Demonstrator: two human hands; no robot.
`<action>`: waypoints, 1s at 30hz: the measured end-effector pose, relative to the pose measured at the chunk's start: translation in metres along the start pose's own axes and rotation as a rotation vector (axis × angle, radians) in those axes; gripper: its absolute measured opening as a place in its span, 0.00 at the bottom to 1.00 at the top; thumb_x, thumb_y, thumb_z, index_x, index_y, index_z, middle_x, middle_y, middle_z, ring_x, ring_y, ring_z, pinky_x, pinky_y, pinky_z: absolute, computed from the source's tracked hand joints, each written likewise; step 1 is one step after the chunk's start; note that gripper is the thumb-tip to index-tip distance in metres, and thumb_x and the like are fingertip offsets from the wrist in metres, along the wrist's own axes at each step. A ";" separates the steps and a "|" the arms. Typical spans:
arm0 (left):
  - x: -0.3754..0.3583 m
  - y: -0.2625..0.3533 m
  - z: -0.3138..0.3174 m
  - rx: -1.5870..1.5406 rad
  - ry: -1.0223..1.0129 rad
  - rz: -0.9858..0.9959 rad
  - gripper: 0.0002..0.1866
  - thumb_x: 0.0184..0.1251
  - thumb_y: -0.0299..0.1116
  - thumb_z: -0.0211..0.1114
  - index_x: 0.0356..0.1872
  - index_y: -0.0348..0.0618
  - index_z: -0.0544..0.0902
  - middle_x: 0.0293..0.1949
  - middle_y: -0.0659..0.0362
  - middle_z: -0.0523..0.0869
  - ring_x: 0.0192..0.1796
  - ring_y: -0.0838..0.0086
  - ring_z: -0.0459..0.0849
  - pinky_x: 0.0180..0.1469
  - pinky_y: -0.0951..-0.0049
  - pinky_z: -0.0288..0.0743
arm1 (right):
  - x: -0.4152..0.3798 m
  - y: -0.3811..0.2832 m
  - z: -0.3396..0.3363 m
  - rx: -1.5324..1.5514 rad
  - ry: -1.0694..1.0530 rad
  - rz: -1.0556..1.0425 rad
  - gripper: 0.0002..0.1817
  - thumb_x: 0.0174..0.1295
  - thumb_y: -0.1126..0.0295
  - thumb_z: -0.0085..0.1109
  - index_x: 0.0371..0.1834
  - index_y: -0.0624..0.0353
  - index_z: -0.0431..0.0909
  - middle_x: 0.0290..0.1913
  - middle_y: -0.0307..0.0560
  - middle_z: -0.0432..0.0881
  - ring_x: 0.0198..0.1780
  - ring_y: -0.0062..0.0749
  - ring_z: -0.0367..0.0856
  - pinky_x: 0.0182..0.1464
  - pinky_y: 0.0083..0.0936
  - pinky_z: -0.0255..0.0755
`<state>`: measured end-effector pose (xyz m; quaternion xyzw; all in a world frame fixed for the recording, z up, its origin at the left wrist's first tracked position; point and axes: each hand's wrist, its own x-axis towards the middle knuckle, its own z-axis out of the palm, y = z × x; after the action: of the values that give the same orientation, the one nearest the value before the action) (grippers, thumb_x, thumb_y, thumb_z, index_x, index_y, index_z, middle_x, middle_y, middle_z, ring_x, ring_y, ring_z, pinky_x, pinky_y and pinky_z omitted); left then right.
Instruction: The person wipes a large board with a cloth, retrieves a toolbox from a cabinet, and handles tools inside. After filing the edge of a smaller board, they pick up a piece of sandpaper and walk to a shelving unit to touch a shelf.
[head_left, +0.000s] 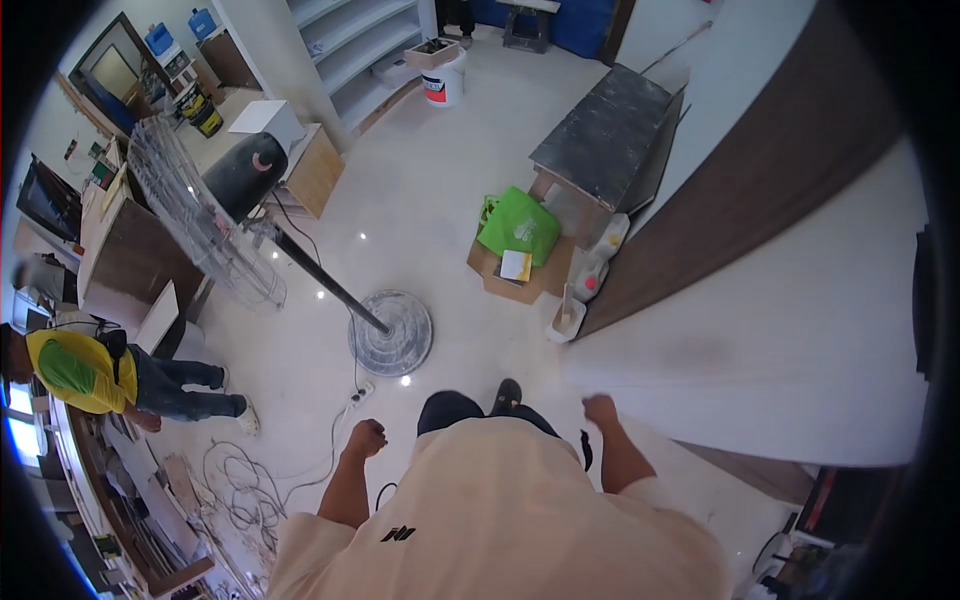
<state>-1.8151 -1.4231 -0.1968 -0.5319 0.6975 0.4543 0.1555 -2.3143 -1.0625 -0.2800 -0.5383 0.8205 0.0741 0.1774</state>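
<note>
My left hand hangs in front of my body on the left, its fingers curled, with nothing visible in it; the power strip on the floor is nearest to it. On the right, my right hand is held beside the white panel, its fingers curled in; whether it holds anything is too small to tell. Ahead stands a dusty pedestal fan on a round base. A green bag lies on flattened cardboard by a dark low table.
A person in a yellow and green shirt stands at the left by a long workbench. Coiled cables lie on the floor at the lower left. A white bucket stands by the shelves. A white tray sits near the wall panel.
</note>
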 end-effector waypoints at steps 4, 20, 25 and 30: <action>0.002 0.036 -0.020 -0.472 -0.012 -0.248 0.09 0.58 0.27 0.66 0.34 0.29 0.81 0.24 0.48 0.85 0.22 0.66 0.86 0.22 0.69 0.79 | 0.174 0.002 -0.153 0.728 0.238 0.356 0.08 0.50 0.69 0.61 0.30 0.61 0.82 0.31 0.54 0.84 0.34 0.41 0.83 0.38 0.36 0.76; 0.149 0.154 -0.105 -0.339 0.257 -0.027 0.12 0.58 0.34 0.63 0.34 0.33 0.83 0.25 0.51 0.86 0.26 0.67 0.86 0.30 0.68 0.77 | 0.347 0.010 -0.262 0.478 -0.443 0.243 0.11 0.58 0.66 0.55 0.34 0.60 0.84 0.28 0.53 0.84 0.25 0.40 0.83 0.28 0.39 0.77; 0.186 0.190 -0.135 -0.437 0.272 -0.032 0.13 0.57 0.35 0.63 0.34 0.32 0.83 0.26 0.50 0.86 0.28 0.68 0.86 0.31 0.68 0.77 | 0.461 0.051 -0.234 0.090 -0.543 0.058 0.15 0.57 0.62 0.56 0.35 0.63 0.84 0.32 0.55 0.84 0.30 0.46 0.83 0.34 0.42 0.76; 0.250 0.230 -0.171 -0.334 0.358 -0.142 0.14 0.58 0.35 0.63 0.35 0.31 0.85 0.29 0.50 0.87 0.34 0.63 0.86 0.40 0.66 0.77 | 0.660 0.031 -0.256 0.036 -0.245 -0.273 0.21 0.57 0.53 0.56 0.37 0.62 0.84 0.40 0.58 0.84 0.40 0.53 0.82 0.45 0.43 0.74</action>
<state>-2.0694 -1.7053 -0.1719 -0.6700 0.5899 0.4497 -0.0290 -2.6323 -1.6959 -0.2899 -0.6282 0.7134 0.0997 0.2940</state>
